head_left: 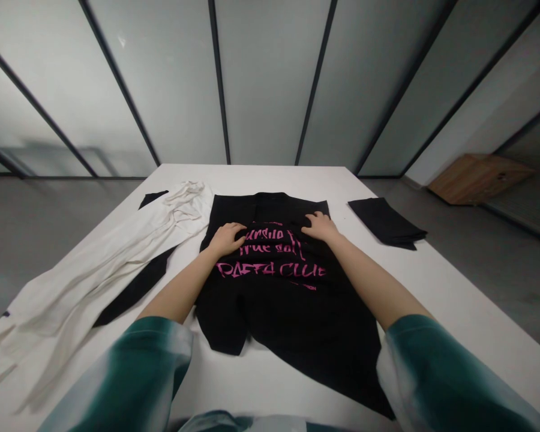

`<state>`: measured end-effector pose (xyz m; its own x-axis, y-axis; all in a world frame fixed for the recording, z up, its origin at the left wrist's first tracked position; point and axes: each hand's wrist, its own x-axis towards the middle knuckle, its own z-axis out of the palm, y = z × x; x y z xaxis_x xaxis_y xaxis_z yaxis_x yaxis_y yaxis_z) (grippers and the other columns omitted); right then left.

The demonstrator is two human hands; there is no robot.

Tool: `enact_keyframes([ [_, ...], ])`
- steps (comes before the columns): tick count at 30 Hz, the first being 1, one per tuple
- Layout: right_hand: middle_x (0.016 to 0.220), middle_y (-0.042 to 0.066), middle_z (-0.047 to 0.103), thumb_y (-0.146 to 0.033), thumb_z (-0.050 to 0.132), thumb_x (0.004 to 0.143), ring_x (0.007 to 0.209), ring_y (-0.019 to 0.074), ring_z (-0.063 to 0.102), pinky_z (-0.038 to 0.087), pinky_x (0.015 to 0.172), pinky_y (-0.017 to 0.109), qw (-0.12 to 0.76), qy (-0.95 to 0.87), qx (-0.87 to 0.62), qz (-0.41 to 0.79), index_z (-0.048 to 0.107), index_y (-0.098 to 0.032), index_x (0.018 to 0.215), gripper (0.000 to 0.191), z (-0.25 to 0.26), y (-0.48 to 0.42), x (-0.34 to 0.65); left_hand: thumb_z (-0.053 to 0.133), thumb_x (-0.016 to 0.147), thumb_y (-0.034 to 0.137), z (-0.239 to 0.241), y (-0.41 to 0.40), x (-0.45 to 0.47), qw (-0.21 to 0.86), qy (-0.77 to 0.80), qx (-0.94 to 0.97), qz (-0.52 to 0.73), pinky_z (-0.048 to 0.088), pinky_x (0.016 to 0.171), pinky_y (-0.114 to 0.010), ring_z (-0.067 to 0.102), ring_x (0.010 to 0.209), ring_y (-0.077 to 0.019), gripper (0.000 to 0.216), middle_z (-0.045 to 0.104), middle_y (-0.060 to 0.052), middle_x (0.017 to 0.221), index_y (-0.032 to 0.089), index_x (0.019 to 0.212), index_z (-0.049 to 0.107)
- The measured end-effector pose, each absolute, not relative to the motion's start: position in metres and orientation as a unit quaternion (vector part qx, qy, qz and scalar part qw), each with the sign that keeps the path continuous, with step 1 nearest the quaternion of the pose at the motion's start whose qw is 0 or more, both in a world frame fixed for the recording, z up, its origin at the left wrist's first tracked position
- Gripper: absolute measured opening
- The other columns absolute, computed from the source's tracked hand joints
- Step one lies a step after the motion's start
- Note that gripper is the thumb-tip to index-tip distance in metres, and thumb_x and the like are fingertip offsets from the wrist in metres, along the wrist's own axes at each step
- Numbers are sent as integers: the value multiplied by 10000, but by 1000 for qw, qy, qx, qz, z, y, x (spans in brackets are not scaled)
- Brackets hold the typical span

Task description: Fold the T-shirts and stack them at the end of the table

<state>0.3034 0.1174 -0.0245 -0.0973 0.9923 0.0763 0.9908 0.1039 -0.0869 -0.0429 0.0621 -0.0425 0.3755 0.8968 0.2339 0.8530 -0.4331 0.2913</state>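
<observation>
At lower left, a long white garment (94, 282) is lying unfolded across a black cloth (135, 294). At centre, the left hand (227, 239) is resting open, fingers spread and gripping nothing, on a pink-printed black T-shirt (279, 312), still unfolded, and the right hand (320, 227) is lying open on it too. At upper right, a black garment (387, 222) is lying already folded
</observation>
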Motion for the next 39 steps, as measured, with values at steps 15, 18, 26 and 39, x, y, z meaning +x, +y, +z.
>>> enact_keyframes([
  [15,1248,161,640,-133,376,879,1148,246,589,440,1030,388,294,-738,-605,57,628,-109,1251,450,-16,151,276,505,902,371,-41,59,-43,56,523,831,180,449,1035,-426,582,1195,-265,383,653,-79,1283,213,1223,640],
  [18,1225,150,644,-227,444,907,1148,281,573,437,1014,411,199,-777,-596,27,676,-147,1177,365,-21,130,279,530,875,376,-42,60,-43,61,525,830,178,446,1038,-444,572,1202,-279,424,635,-93,1300,204,1253,613],
  [26,1155,116,667,-410,469,950,1083,286,573,428,939,407,102,-816,-569,-5,711,-195,1060,342,-21,88,271,599,756,246,-36,54,-42,3,542,823,170,476,955,-435,584,1083,-286,334,639,-95,1151,216,1084,655],
  [39,1175,122,692,-343,532,908,1068,262,633,466,966,389,236,-720,-644,101,697,-177,1139,329,-24,68,367,434,905,477,-13,55,-56,98,565,801,173,497,926,-369,652,1013,-261,409,708,-85,1072,203,1037,708],
])
